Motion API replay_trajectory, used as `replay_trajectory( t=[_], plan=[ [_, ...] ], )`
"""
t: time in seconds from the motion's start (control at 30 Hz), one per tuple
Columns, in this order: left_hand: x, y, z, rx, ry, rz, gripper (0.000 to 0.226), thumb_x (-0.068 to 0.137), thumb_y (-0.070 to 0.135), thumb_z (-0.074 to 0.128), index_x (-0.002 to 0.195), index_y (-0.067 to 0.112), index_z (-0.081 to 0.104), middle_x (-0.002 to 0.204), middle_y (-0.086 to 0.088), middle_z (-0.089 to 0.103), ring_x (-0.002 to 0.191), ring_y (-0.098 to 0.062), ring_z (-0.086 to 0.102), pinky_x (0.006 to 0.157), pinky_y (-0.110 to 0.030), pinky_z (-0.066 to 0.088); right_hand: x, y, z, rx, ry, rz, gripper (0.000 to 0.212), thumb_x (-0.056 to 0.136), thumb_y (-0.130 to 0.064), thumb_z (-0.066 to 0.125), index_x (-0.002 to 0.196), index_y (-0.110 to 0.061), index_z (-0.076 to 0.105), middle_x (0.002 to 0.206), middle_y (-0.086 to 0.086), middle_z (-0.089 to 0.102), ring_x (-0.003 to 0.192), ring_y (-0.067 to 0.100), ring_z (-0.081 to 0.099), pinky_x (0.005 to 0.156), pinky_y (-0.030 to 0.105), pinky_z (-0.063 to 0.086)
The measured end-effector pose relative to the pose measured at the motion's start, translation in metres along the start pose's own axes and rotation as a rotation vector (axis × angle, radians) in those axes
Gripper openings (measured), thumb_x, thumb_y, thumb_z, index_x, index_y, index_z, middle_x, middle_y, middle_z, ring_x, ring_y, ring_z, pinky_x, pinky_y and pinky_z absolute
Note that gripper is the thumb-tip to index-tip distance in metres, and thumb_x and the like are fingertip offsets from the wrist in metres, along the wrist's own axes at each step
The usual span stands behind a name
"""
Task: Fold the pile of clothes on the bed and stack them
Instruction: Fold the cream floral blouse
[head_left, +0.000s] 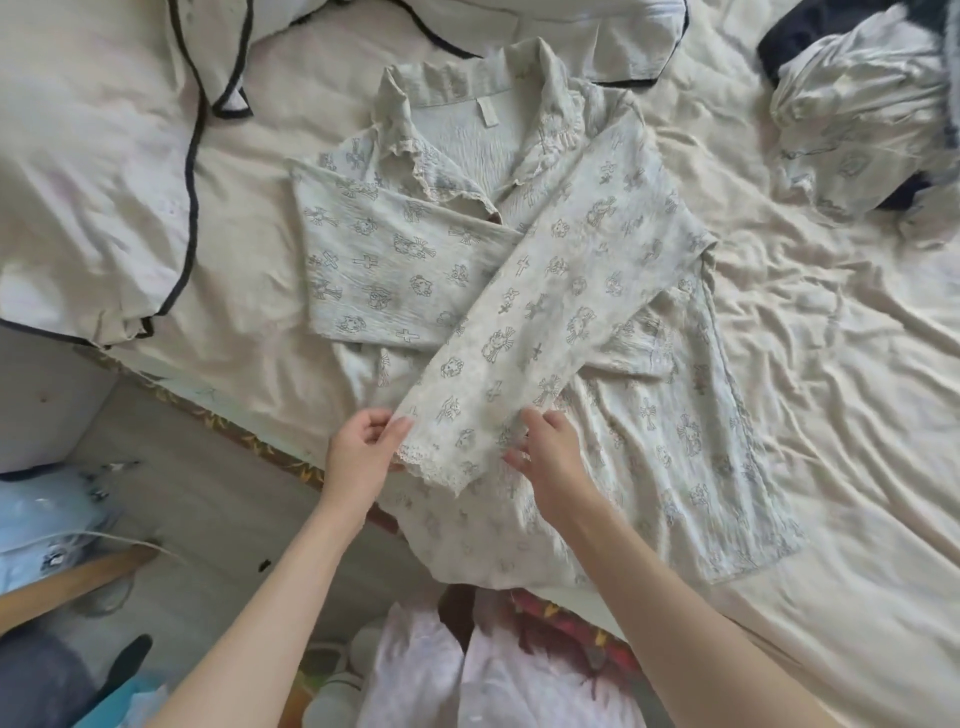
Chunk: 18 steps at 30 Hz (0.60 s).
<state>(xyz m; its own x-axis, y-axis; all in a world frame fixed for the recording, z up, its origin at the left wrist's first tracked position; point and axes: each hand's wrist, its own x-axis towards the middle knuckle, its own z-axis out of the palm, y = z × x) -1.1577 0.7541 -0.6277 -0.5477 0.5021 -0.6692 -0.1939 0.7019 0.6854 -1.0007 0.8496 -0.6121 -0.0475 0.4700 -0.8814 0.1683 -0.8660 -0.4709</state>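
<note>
A pale printed pyjama shirt (670, 447) lies collar-up across the bed, front facing me. Its left sleeve (395, 275) is folded flat across the chest. The right sleeve (550, 322) crosses diagonally over it, its lace cuff (436, 467) near the bed's edge. My left hand (363, 452) pinches the cuff's left corner between thumb and fingers. My right hand (550, 457) rests on the cuff's right side with its fingers spread and slightly bent. A crumpled pile of clothes (857, 114), white printed fabric over something dark, sits at the far right.
The cream sheet (831, 389) is wrinkled. A pillow with black piping (88, 171) lies at the left, another (467, 26) at the top. The bed's edge runs diagonally at lower left, with floor and bags (41, 525) below.
</note>
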Motion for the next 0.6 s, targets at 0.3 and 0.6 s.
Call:
replay_trajectory(
  t=[0.3,0.6],
  plan=[
    [-0.002,-0.068,-0.016,0.065,-0.022,-0.222,0.036,0.083,0.025,0.071,0.111,0.016,0.049,0.103,0.0,0.058,0.098,-0.016,0.057,0.087,-0.033,0.046,0.013,0.031,-0.027,-0.265,0.102,-0.052,0.013,0.093,-0.012,0.053,0.105,-0.008,0.053,0.086,0.008,0.064,0.067,0.017,0.061,0.06,0.027,0.051],
    [-0.03,-0.087,0.004,-0.026,0.012,-0.233,0.026,0.088,0.024,0.066,0.101,0.003,0.06,0.098,-0.006,0.063,0.094,-0.019,0.057,0.087,-0.034,0.043,0.007,0.035,-0.157,-0.713,0.492,-0.351,0.023,0.096,-0.017,0.046,0.114,-0.009,0.058,0.104,0.001,0.059,0.086,0.011,0.054,0.071,0.022,0.038]
  ],
)
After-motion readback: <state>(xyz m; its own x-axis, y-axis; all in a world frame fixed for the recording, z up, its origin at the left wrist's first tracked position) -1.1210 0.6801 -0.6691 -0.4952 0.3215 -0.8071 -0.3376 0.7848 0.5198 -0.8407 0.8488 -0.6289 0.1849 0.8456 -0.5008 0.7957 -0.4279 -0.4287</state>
